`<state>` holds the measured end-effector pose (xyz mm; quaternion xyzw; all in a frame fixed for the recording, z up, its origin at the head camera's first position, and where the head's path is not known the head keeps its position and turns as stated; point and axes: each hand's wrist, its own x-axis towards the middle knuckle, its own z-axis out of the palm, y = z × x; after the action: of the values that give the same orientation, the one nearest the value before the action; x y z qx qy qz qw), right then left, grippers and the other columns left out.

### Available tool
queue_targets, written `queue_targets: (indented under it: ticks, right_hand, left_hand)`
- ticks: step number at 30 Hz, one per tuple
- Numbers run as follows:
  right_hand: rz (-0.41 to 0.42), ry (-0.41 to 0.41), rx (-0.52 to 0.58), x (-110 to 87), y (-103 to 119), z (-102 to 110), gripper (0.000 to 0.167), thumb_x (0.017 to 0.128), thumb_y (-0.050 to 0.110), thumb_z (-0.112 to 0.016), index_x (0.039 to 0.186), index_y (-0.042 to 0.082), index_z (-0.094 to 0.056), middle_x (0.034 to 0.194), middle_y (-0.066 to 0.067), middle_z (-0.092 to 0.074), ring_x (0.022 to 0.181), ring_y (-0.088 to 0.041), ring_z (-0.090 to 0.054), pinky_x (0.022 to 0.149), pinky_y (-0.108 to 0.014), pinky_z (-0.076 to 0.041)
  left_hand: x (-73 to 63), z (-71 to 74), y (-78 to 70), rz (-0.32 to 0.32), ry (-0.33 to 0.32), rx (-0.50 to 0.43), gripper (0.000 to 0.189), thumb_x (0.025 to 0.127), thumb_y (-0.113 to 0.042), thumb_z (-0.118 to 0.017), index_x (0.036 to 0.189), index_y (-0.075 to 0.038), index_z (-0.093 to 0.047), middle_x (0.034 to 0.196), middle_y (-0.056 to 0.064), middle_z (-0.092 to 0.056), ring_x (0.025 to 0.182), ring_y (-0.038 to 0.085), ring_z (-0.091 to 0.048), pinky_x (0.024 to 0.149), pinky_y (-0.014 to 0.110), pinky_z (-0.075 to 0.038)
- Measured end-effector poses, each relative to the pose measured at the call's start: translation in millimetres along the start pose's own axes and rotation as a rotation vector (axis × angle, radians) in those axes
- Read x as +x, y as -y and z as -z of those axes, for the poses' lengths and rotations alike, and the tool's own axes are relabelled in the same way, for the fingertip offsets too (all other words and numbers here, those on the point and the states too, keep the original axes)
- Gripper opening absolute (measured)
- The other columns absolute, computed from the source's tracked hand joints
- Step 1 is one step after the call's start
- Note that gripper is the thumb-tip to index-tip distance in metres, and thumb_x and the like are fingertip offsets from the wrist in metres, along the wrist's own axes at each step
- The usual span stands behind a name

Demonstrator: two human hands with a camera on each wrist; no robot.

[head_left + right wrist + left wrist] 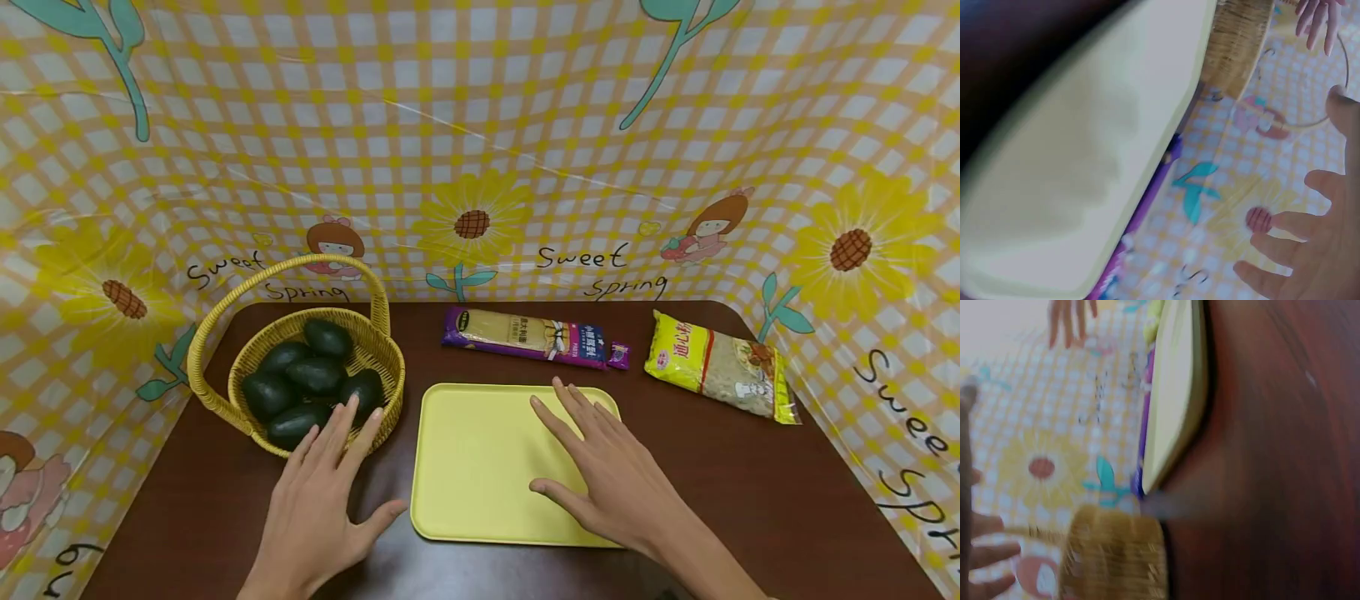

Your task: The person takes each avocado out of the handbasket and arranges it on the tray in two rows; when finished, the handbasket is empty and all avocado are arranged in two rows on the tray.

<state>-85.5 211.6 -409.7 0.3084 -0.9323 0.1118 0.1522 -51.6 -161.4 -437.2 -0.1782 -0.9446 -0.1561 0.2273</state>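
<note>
The dark table fills the lower frame. At left of it stands the wicker basket, its tall handle arching over the far-left side, so fingers going in would do best from the lower right, clear of that arch. The yellow tray lies at lower centre; anything put there would sit safest well inside the raised rim. Both hands hold nothing, fingers spread wide: the left hand before the basket's lower-right edge, the right hand over the tray's right side. Whether either touches anything is hard to tell. The yellow bag at right and the purple pasta pack at upper centre are best gripped mid-length. The smooth dark green fruits, heaped inside the basket, probably roll easily; a cupped, gentle grip should suit each.
</note>
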Motion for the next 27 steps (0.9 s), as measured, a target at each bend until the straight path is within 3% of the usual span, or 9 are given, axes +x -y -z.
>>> queue_targets:
  ticks: [3,6,9,13,16,20,23,27]
  right_hand:
    - [0.028,0.025,0.012,18.8,7.8,3.5,0.084,0.102,0.064,-0.066,0.170,0.024,-0.037,0.173,-0.014,-0.036,0.148,-0.036,-0.052,0.113,-0.060,-0.047]
    - [0.063,0.056,0.030,42.4,18.0,4.9,0.082,0.102,0.058,-0.070,0.169,0.025,-0.038,0.170,-0.013,-0.042,0.143,-0.036,-0.057,0.111,-0.060,-0.049]
    - [0.104,0.087,0.047,67.2,29.8,2.7,0.079,0.103,0.054,-0.071,0.169,0.025,-0.039,0.166,-0.014,-0.047,0.140,-0.037,-0.060,0.108,-0.060,-0.052]
    - [0.147,0.139,0.083,101.8,44.3,-7.0,0.072,0.106,0.053,-0.066,0.168,0.027,-0.041,0.161,-0.014,-0.053,0.136,-0.036,-0.062,0.103,-0.058,-0.055]
    - [0.161,0.180,0.098,129.4,53.9,-17.8,0.067,0.108,0.055,-0.061,0.167,0.028,-0.044,0.158,-0.013,-0.056,0.135,-0.034,-0.063,0.102,-0.055,-0.056]
    - [0.194,0.204,0.081,163.6,67.6,-35.6,0.065,0.108,0.057,-0.060,0.164,0.026,-0.049,0.148,-0.010,-0.065,0.123,-0.031,-0.068,0.092,-0.047,-0.060]
    - [0.228,0.228,0.048,184.8,78.6,-49.4,0.066,0.108,0.059,-0.059,0.162,0.023,-0.051,0.143,-0.009,-0.068,0.119,-0.028,-0.069,0.087,-0.043,-0.059]
    - [0.242,0.292,-0.045,207.4,93.3,-64.9,0.067,0.108,0.063,-0.054,0.162,0.024,-0.052,0.142,-0.008,-0.070,0.126,-0.026,-0.067,0.096,-0.043,-0.056]
  left_hand:
    - [-7.8,0.8,13.7,-0.005,-0.135,-0.045,0.087,0.100,-0.080,-0.050,0.166,-0.024,-0.046,0.164,0.011,-0.052,0.135,0.036,-0.062,0.098,0.059,-0.055]
    - [-14.4,3.1,28.7,0.022,-0.216,-0.050,0.083,0.102,-0.080,-0.043,0.159,-0.021,-0.056,0.156,0.010,-0.060,0.122,0.036,-0.065,0.080,0.058,-0.058]
    - [-21.3,5.5,42.9,0.058,-0.244,-0.022,0.080,0.103,-0.079,-0.044,0.154,-0.020,-0.062,0.152,0.011,-0.063,0.114,0.036,-0.064,0.067,0.056,-0.058]
    - [-31.3,6.4,56.5,0.115,-0.248,0.003,0.072,0.101,-0.072,-0.059,0.149,-0.019,-0.067,0.146,0.014,-0.065,0.109,0.038,-0.062,0.051,0.051,-0.053]
    - [-36.6,5.4,61.7,0.178,-0.244,0.008,0.066,0.095,-0.059,-0.075,0.146,-0.018,-0.070,0.142,0.016,-0.067,0.109,0.041,-0.061,0.047,0.050,-0.050]
    - [-39.3,2.6,63.6,0.271,-0.231,0.009,0.063,0.086,-0.043,-0.087,0.142,-0.015,-0.073,0.139,0.019,-0.068,0.109,0.044,-0.060,0.048,0.054,-0.050]
    - [-38.6,0.3,63.2,0.329,-0.207,0.005,0.062,0.085,-0.039,-0.089,0.139,-0.014,-0.074,0.140,0.020,-0.067,0.113,0.045,-0.059,0.051,0.061,-0.052]
    - [-36.3,-1.1,62.8,0.401,-0.181,-0.003,0.055,0.090,-0.042,-0.086,0.134,-0.012,-0.077,0.146,0.020,-0.064,0.122,0.047,-0.058,0.059,0.072,-0.053]
